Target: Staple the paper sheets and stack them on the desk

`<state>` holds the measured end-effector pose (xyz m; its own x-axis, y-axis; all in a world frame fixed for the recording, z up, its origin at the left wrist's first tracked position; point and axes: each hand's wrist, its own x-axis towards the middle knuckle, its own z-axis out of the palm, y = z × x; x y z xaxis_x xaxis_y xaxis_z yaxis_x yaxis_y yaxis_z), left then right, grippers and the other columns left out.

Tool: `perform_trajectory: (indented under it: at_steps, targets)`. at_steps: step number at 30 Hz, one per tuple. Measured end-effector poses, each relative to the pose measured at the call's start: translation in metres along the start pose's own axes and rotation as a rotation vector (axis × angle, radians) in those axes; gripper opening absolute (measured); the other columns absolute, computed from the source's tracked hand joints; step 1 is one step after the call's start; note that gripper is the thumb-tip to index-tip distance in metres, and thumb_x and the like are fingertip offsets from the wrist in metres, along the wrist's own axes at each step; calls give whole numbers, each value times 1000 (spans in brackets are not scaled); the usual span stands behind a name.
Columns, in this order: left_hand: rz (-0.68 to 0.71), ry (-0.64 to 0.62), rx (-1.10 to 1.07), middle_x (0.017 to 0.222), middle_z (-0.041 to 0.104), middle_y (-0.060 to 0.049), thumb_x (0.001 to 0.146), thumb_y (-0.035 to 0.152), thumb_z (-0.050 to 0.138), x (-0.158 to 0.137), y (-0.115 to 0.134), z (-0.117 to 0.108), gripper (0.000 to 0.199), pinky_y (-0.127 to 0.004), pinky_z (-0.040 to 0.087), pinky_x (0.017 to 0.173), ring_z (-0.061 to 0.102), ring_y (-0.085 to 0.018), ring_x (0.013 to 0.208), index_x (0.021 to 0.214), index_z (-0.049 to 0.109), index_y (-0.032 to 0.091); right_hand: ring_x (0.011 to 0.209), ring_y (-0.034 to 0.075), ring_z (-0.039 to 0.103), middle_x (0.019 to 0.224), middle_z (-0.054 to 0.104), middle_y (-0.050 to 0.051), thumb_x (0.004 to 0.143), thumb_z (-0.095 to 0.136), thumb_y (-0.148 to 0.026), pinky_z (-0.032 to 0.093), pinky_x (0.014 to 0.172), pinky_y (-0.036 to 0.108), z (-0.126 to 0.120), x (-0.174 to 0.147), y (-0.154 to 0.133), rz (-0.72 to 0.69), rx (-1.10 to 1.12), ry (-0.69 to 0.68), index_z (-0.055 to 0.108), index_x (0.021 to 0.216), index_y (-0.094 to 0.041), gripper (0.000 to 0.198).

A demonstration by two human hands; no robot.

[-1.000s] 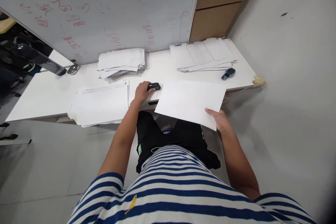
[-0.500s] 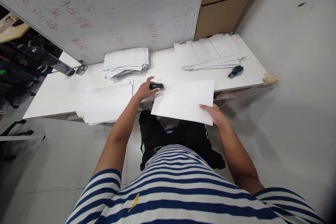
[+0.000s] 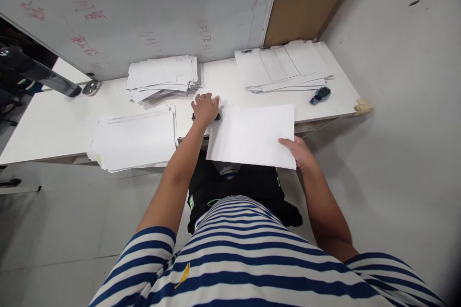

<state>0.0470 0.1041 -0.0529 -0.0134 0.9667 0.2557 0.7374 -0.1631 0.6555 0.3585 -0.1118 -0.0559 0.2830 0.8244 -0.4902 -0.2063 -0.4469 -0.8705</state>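
My left hand (image 3: 206,108) lies palm down across a small black stapler (image 3: 218,117), its fingers apart and reaching past it. The palm hides the middle of the stapler; both ends show. The stapler sits at the upper left corner of a white paper sheet or thin stack (image 3: 252,134), which overhangs the front edge of the desk (image 3: 223,74). My right hand (image 3: 299,150) grips the paper's right side, thumb on top and fingers underneath, hidden.
Left of the paper is a wide paper stack (image 3: 133,139); behind it stands a thicker pile (image 3: 162,74). At the right lie more printed sheets (image 3: 281,64) and a dark blue object (image 3: 320,95). A whiteboard (image 3: 151,5) and cardboard boxes (image 3: 306,14) rise behind the desk.
My left hand has gone from holding the stapler between thumb and fingers to lying over its top. My right hand keeps its grip on the paper. The view has shifted slightly.
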Motion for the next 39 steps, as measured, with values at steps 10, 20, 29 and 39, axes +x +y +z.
perform_trajectory:
  at_steps: [10, 20, 29, 39]
  targets:
    - [51, -2, -113, 125, 65, -19, 85, 56, 69, -4, -5, 8, 43, -64, 13, 124, 27, -43, 152, 109, 65, 21, 88, 27, 78, 101, 82, 6, 68, 87, -34, 65, 81, 40, 0, -12, 15, 7, 38, 39, 76, 95, -21, 32]
    - [101, 122, -346, 127, 66, -11, 97, 68, 47, -27, 3, -44, 54, -43, 37, 114, 55, -28, 128, 122, 66, 24, 93, 27, 78, 100, 82, 6, 69, 88, -41, 64, 87, 42, 0, -21, 30, -86, 1, 54, 77, 99, -21, 38]
    - [198, -226, 163, 123, 68, -12, 90, 47, 68, -55, -19, -56, 45, -45, 42, 102, 56, -35, 117, 130, 66, 26, 74, 19, 72, 96, 81, 8, 68, 85, -38, 58, 68, 29, -58, -24, -25, -313, -133, 295, 80, 96, -16, 36]
    - [200, -164, 142, 137, 60, -14, 75, 47, 84, -61, -16, -54, 72, -48, 38, 105, 51, -39, 126, 138, 57, 26, 78, 17, 70, 99, 80, 9, 62, 84, -24, 58, 72, 25, -68, -23, -13, -210, 146, 403, 77, 93, -16, 33]
